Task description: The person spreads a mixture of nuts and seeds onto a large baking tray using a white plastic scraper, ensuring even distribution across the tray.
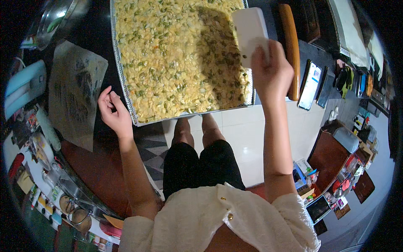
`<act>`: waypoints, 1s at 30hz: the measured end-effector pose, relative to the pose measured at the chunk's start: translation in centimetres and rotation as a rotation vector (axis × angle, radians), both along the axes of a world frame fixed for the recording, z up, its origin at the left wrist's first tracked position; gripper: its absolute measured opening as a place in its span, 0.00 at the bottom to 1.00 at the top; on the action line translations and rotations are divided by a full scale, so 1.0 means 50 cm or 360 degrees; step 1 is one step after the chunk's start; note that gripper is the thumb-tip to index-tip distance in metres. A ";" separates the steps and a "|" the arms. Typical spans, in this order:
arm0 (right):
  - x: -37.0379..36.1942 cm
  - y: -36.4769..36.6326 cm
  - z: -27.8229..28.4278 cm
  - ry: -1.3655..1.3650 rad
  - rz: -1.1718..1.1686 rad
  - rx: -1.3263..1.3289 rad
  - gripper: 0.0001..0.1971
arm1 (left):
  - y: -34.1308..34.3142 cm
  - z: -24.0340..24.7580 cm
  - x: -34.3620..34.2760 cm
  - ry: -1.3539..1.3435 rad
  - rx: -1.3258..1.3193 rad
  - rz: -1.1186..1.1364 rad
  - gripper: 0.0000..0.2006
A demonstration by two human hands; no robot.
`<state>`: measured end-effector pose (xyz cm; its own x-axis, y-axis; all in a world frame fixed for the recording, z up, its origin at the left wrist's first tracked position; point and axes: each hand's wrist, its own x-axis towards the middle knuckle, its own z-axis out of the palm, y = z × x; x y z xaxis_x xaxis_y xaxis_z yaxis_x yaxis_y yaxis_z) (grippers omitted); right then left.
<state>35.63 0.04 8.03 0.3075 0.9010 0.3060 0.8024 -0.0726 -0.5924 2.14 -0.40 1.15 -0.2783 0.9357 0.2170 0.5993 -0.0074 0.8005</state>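
Note:
A flat layer of pale flaked nuts and green seeds [163, 59] fills a perforated metal baking tray [120, 75] in front of me. My right hand [273, 73] grips a white flat scraper [248, 31] above the tray's right side. A small dark seed clings to the scraper, and its shadow falls across the nuts. By the tray's lower left corner is my left hand [115, 112], its fingers loosely bent and apart, holding nothing. Whether it touches the tray rim I cannot tell.
A wooden rolling pin [289, 50] and a lit phone [310, 84] lie right of the tray. Left of it is a stained parchment sheet [75, 92], with a metal bowl [54, 21] beyond. My legs stand below the counter edge.

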 end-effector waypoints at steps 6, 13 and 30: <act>-0.011 0.024 -0.001 -0.0175 0.0063 -0.0060 0.07 | 0.001 -0.004 -0.005 0.0000 0.0094 -0.0008 0.08; 0.023 0.033 -0.026 0.0022 -0.0063 0.0094 0.08 | 0.000 -0.005 -0.004 0.0035 0.0115 -0.0003 0.08; 0.153 0.263 -0.045 0.0060 0.0534 -0.1112 0.16 | 0.001 -0.010 -0.015 0.0110 0.0110 -0.0037 0.08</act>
